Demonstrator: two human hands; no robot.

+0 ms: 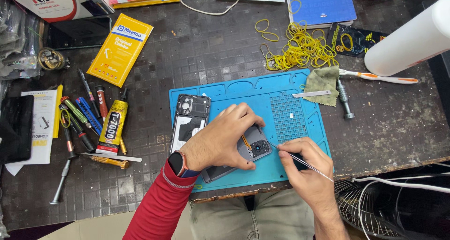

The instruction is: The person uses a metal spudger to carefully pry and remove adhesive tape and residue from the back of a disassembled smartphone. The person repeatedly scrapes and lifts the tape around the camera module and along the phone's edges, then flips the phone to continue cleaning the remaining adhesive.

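I work at a phone repair bench: my dark, worn counter point(225, 48) carries a blue silicone repair mat point(281, 88), an opened phone frame point(189, 120), screwdrivers point(82, 116), a glue tube point(112, 125), loose yellow rubber bands point(302, 45) and spare-part packets point(120, 49).

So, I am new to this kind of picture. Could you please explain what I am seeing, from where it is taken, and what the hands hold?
One camera on the person's head looks down at a dark workbench. On a blue repair mat lies an opened phone. The left hand, with a red sleeve and a wristwatch, presses on it. The right hand holds thin tweezers near the phone's camera. A separate phone frame, a glue tube, screwdrivers and yellow rubber bands lie around.
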